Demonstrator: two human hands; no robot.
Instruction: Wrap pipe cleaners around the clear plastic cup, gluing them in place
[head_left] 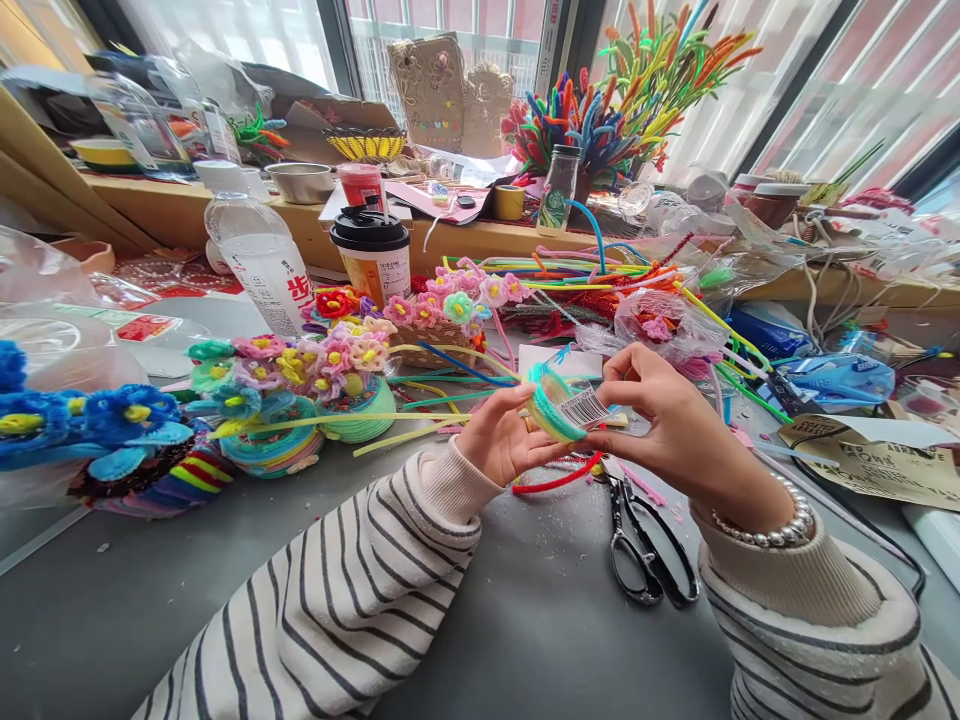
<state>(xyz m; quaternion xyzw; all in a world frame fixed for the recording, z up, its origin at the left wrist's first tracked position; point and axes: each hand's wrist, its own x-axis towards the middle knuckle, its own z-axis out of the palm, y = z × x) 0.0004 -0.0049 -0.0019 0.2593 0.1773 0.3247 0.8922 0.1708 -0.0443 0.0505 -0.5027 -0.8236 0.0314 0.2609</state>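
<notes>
While scissors (621, 508) are lying nearby, I'm watching left hand (496, 438) and right hand (664, 415) pinching a barcoded green-yellow pipe-cleaner ring (553, 414).

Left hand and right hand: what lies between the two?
In the head view, a turquoise-and-yellow ring with a barcode label lies between the left hand and the right hand, held by both.

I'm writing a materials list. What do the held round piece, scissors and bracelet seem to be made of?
Held round piece: probably fuzzy, matte pipe cleaner; its bands show short pile.
Scissors: handles look like smooth black plastic or painted metal, with glossy highlights.
Bracelet: silvery beads with bright reflections; metal or coated plastic.
</notes>
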